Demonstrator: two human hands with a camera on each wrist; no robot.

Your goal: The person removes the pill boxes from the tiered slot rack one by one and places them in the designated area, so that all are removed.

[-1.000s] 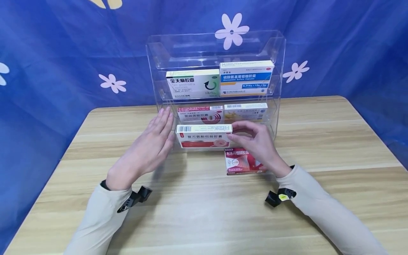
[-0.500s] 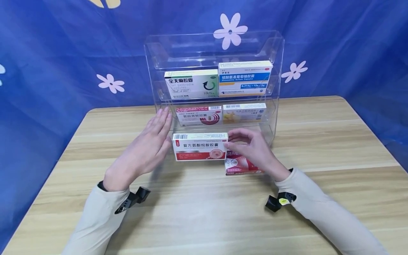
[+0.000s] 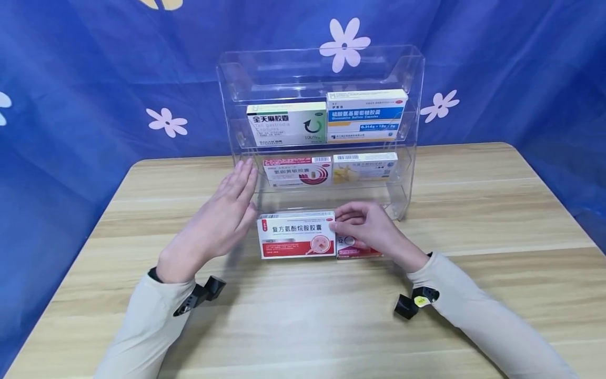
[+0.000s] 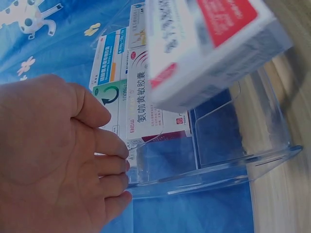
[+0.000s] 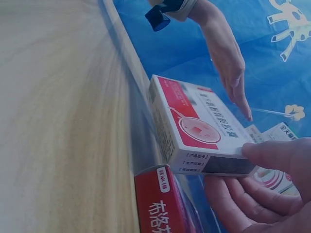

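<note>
R hand (image 3: pixel 366 223) is pinching wht/red box (image 3: pixel 297 237) by right end; L hand (image 3: pixel 210 223), fingers straight, is flanking clr rack (image 3: pixel 322 198) at left.

the white-and-red box (image 3: pixel 293 237) at frame centre reads "复方氨酚烷胺胶囊"; the red box (image 3: pixel 352 252) to its right, "12"; at upper centre, the green-and-white box (image 3: pixel 289 125) reads "全天麻胶囊", the blue-and-white box (image 3: pixel 365 117) "glucosamine sulfate capsules".

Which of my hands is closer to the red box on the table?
Your right hand, which partly hides the red box in the head view. Your left hand is farther left, beside the clear stand.
</note>
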